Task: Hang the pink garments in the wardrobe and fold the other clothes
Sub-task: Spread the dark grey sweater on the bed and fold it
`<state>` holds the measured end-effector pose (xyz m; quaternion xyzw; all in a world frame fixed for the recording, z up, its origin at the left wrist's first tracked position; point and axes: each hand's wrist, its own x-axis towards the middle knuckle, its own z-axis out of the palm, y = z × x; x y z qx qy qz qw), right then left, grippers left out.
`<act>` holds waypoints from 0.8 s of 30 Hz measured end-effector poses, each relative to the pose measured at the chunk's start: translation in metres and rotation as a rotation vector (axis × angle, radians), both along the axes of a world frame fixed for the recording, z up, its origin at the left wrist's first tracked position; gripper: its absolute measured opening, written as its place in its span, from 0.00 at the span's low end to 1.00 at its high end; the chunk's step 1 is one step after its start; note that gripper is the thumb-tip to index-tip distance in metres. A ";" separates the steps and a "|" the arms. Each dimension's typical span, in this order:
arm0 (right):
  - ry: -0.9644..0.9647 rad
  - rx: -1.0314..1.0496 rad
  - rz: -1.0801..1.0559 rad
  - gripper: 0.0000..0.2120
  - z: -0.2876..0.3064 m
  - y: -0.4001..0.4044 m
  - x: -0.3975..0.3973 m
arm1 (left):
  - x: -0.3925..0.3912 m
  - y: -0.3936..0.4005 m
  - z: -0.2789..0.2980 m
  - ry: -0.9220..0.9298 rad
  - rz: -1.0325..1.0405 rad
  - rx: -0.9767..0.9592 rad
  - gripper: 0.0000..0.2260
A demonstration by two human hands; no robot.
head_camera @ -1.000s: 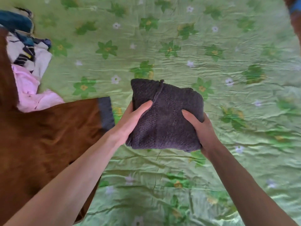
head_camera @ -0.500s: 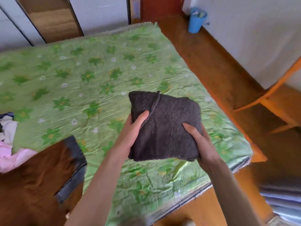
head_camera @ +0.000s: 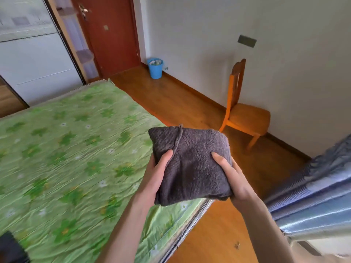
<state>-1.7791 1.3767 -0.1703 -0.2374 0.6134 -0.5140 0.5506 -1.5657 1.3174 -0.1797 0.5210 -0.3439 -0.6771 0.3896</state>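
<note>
I hold the folded gray sweater (head_camera: 191, 164) in the middle of the frame, above the edge of the green bed (head_camera: 76, 158). My left hand (head_camera: 153, 179) and right hand (head_camera: 233, 177) squeeze its sides. It looks soft, thick and light, so I think holding both sides keeps it folded.

Bed (head_camera: 66, 158) left, chair (head_camera: 245, 114) right — bucket (head_camera: 155, 68) behind, beside door (head_camera: 110, 33)

The folded grey garment (head_camera: 190, 164), formerly held low over the middle of the bed (head_camera: 66, 149), now sits raised above the bed's right edge and the wooden floor (head_camera: 218, 234). The view swings up and rightward: the brown and pink clothes leave the frame, while a door (head_camera: 112, 35), blue bin (head_camera: 155, 68), chair (head_camera: 245, 114) and curtain (head_camera: 313, 196) enter it.
</note>
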 end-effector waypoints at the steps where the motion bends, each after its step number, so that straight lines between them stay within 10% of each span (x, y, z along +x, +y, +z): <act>1: 0.000 0.001 0.003 0.36 0.001 0.004 -0.019 | -0.018 0.003 0.002 -0.005 -0.016 -0.001 0.21; 24: 0.008 -0.019 -0.076 0.46 0.005 -0.109 -0.307 | -0.298 -0.142 0.019 -0.070 -0.164 -0.118 0.20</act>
